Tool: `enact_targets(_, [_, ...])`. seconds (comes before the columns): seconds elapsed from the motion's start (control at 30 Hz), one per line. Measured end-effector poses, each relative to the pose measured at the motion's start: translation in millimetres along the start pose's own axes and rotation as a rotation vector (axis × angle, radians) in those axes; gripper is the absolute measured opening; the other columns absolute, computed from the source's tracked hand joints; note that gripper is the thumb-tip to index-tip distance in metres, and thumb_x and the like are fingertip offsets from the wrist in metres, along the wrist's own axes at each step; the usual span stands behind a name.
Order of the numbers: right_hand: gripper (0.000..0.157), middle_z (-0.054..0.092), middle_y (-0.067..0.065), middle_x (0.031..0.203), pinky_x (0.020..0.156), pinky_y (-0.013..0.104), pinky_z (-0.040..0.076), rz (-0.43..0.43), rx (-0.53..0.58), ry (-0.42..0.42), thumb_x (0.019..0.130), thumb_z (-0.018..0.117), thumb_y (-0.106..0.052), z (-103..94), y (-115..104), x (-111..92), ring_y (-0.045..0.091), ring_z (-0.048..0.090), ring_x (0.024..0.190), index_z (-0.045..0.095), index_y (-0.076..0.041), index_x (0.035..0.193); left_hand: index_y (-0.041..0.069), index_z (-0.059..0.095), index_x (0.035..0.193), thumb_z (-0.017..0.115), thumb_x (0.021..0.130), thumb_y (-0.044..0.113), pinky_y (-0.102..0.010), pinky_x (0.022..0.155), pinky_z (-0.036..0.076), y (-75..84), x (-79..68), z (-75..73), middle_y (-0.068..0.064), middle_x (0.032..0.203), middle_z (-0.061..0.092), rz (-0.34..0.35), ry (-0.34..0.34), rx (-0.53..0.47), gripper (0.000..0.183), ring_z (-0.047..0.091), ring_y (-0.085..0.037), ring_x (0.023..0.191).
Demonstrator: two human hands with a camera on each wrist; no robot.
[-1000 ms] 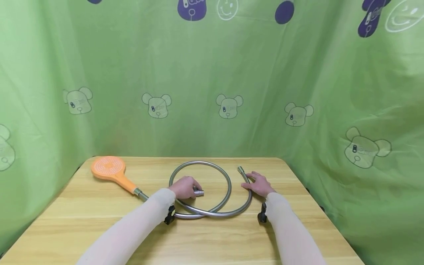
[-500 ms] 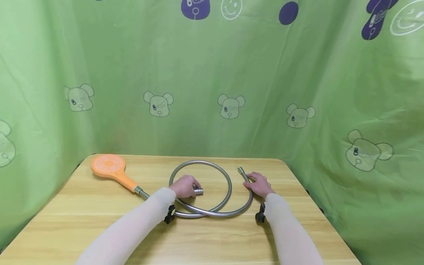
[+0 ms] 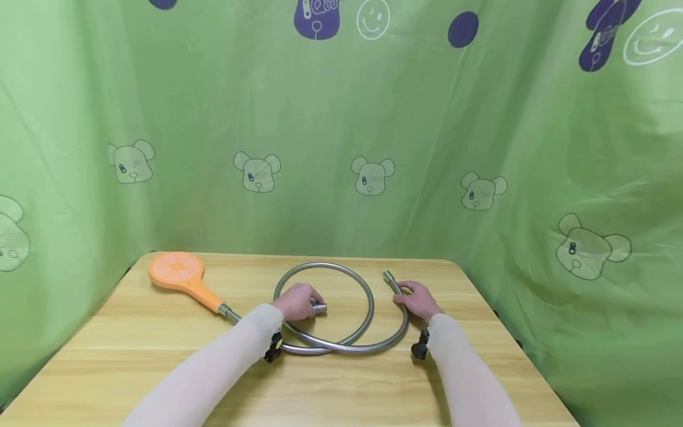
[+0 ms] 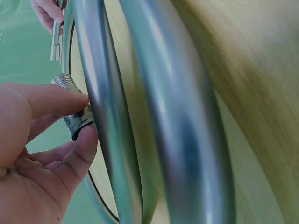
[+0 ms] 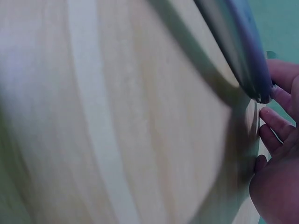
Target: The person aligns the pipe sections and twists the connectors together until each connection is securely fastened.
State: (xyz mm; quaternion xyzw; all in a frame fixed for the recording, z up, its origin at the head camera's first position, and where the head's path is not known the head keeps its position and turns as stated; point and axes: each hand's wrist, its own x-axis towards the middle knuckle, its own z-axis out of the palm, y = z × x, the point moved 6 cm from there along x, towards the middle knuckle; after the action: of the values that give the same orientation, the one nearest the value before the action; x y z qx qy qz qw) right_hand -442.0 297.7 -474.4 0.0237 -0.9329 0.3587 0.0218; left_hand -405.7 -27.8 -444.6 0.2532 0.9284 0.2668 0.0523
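In the head view my left hand pinches a short metal fitting inside the hose loop. The left wrist view shows thumb and finger on this fitting's body, its threaded end pointing away. To the right, my right hand holds the silvery shower hose just below its free end's metal connector. The right wrist view catches the hose between thumb and fingers. At the far left an orange shower head lies face up, joined to the hose's other end.
The wooden table carries all of this. Its coiled hose crosses itself in front of the left hand. A green curtain printed with bear faces hangs behind the table and along both sides.
My right hand's fingertips and the hose's right bend have shifted slightly to the right. The left hand stays in place with the fitting. The head view has tilted a little.
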Motion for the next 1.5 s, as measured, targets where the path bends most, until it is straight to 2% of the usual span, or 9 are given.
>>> enact_targets(0.2, [0.047,0.051,0.029,0.143,0.116,0.059,0.033,0.015,0.042,0.001,0.092,0.069,-0.014,-1.2,0.8,0.3,0.047,0.042,0.137,0.057,0.004,0.134,0.018,0.078,0.11,0.074,0.076,0.002,-0.033,0.084,0.052,-0.6,0.3,-2.5,-0.002,0.114,0.075,-0.014,0.011,0.026,0.038,0.062,-0.015,0.093])
enact_targets(0.43, [0.048,0.051,0.033,0.139,0.112,0.058,0.038,0.014,0.059,-0.013,0.09,0.067,-0.007,-2.1,-3.3,1.4,0.047,0.046,0.131,0.053,0.012,0.132,0.014,0.078,0.11,0.072,0.078,-0.001,-0.034,0.089,0.053,1.8,-0.1,-6.5,-0.003,0.115,0.075,-0.012,0.014,-0.018,0.036,0.063,-0.016,0.096])
enact_targets(0.77, [0.048,0.053,0.032,0.136,0.109,0.057,0.042,0.016,0.07,-0.009,0.09,0.065,-0.007,-0.4,-3.1,1.1,0.046,0.05,0.127,0.053,0.012,0.132,0.016,0.078,0.113,0.075,0.08,0.003,-0.033,0.085,0.051,-1.6,2.2,-4.8,-0.004,0.12,0.074,-0.03,0.011,0.002,0.036,0.061,-0.017,0.097])
enact_targets(0.9, [0.045,0.055,0.031,0.134,0.109,0.06,0.04,0.008,0.01,0.001,0.09,0.067,-0.011,-0.8,-3.3,1.7,0.046,0.051,0.126,0.056,0.01,0.129,0.018,0.078,0.112,0.076,0.081,0.005,-0.035,0.09,0.051,-1.2,1.9,-4.5,-0.003,0.12,0.074,-0.035,0.02,0.008,0.034,0.061,-0.017,0.1])
enact_targets(1.1, [0.04,0.06,0.026,0.131,0.106,0.068,0.032,0.011,-0.136,0.031,0.09,0.071,-0.021,-1.3,-3.4,4.3,0.046,0.052,0.125,0.065,0.004,0.121,0.019,0.079,0.109,0.077,0.08,0.005,-0.035,0.088,0.051,1.1,-0.4,-3.9,-0.002,0.118,0.074,-0.03,0.031,0.013,0.032,0.061,-0.017,0.098])
enact_targets(1.3, [0.033,0.062,0.022,0.126,0.099,0.064,0.034,0.027,-0.175,0.049,0.088,0.07,-0.018,-1.3,-3.7,6.1,0.042,0.053,0.12,0.068,0.001,0.115,0.02,0.079,0.109,0.077,0.08,0.006,-0.034,0.088,0.05,0.9,-1.5,-4.3,-0.001,0.117,0.074,-0.037,0.033,0.021,0.032,0.06,-0.015,0.096])
enact_targets(1.5, [0.023,0.064,0.017,0.11,0.093,0.06,0.037,0.02,-0.201,0.06,0.084,0.068,-0.018,-2.4,-6.9,3.9,0.038,0.054,0.108,0.069,-0.001,0.1,0.018,0.079,0.109,0.078,0.08,0.005,-0.034,0.085,0.05,2.4,-3.8,-4.4,-0.003,0.117,0.074,-0.04,0.022,0.017,0.032,0.06,-0.016,0.093])
